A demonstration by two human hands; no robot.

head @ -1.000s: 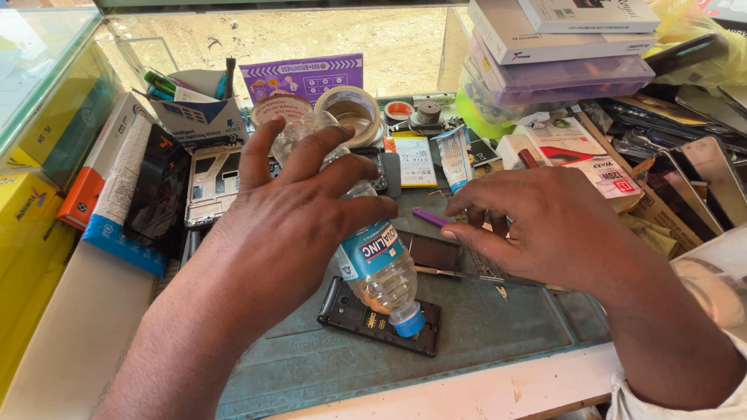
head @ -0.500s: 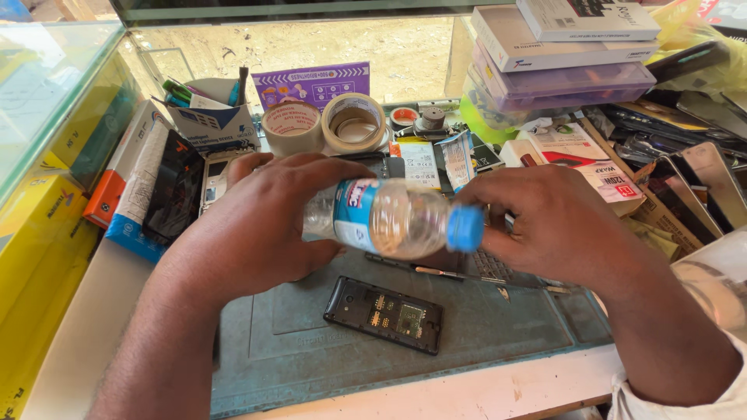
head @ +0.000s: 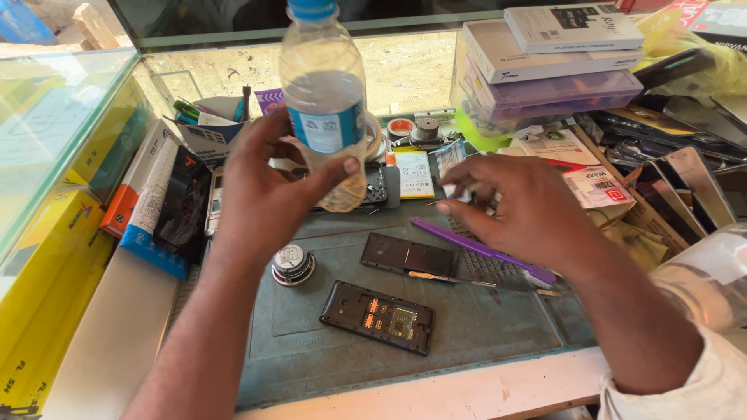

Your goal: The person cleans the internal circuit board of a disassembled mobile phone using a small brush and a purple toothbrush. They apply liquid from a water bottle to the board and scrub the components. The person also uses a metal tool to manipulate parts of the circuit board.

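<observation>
Clear plastic water bottle with blue cap [head: 324,101] now stands upright, raised above the bench in my left hand [head: 268,194]; half a second ago it lay sideways between both hands. My right hand [head: 521,206] has let go, fingers loose over the purple pry tool [head: 482,250].

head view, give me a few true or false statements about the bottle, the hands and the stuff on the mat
1. The left hand holds the clear plastic bottle upright. True.
2. The bottle's blue cap is off. False: it sits on the bottle.
3. The right hand grips the purple tool. False: it hovers above it with fingers spread, holding nothing large.
4. An opened black phone lies on the grey mat, its insides showing. True.
5. A small round speaker lies on the mat under the left wrist. True.
</observation>
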